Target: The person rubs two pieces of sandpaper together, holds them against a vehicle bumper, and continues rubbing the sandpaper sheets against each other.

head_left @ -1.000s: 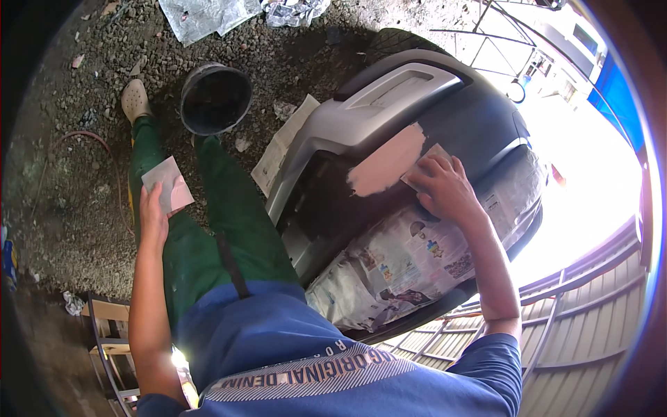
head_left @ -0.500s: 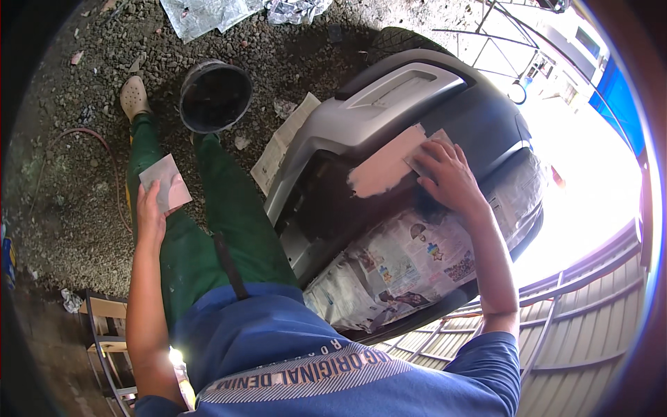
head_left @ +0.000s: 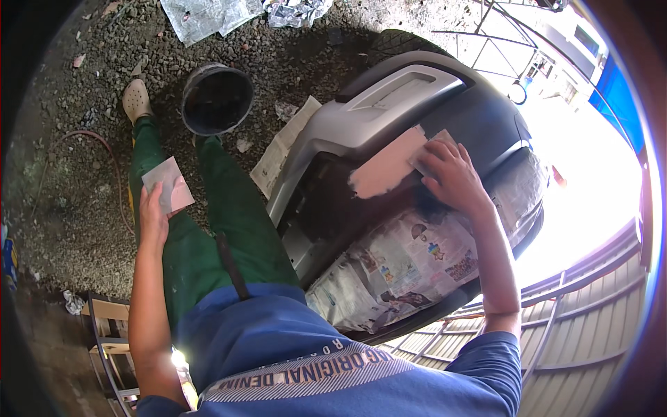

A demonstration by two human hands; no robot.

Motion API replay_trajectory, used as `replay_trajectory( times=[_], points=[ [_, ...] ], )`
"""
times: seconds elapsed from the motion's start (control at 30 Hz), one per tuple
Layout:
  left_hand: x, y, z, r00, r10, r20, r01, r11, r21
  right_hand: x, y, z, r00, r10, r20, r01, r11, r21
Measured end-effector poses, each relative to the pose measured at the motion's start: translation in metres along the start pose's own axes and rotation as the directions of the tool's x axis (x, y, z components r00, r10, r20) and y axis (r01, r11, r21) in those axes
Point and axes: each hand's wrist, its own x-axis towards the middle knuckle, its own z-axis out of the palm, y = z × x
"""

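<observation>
My left hand [head_left: 156, 208] holds a thin square pale grey-and-pink sheet [head_left: 167, 184] over my left thigh. My right hand [head_left: 451, 170] is curled over a second thin, pale square piece [head_left: 439, 137], pressed on a dark grey-and-silver vehicle bumper [head_left: 389, 97] at the right edge of a light pink putty patch [head_left: 382, 167]. Printed newspaper [head_left: 417, 271] covers the bumper's lower part, under my right forearm.
A black bucket [head_left: 217, 99] stands on gravel beyond my feet. Newspaper sheets [head_left: 278, 149] lie beside the bumper, crumpled plastic [head_left: 208, 17] at the top, a hose [head_left: 104, 146] at left. A wooden-rung frame [head_left: 108, 326] is at lower left, a metal framework [head_left: 504, 38] at upper right.
My right hand with its piece has slid a little up and to the right along the patch's edge. My left hand and its sheet have barely moved.
</observation>
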Motion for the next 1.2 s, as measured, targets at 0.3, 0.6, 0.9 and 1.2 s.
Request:
replay_trajectory(
  times=[0.3,0.6,0.9,1.2],
  points=[
    [0.002,-0.006,-0.003,1.0,0.015,0.026,-0.015,1.0,-0.02,-0.005,0.006,0.005,0.999,0.027,0.042,-0.028,0.999,0.028],
    [0.0,-0.001,-0.001,1.0,0.013,0.01,-0.013,1.0,0.007,-0.007,-0.018,0.012,1.0,-0.025,0.02,0.024,1.0,0.018],
    [-0.003,-0.001,0.002,1.0,0.028,0.012,-0.028,1.0,-0.003,-0.006,-0.025,0.031,0.997,-0.04,-0.06,0.042,0.999,0.029],
    [0.004,-0.012,-0.012,0.998,0.019,0.057,-0.019,1.0,0.0,-0.026,-0.032,0.012,0.999,-0.014,0.037,0.013,1.0,0.02]
  ],
)
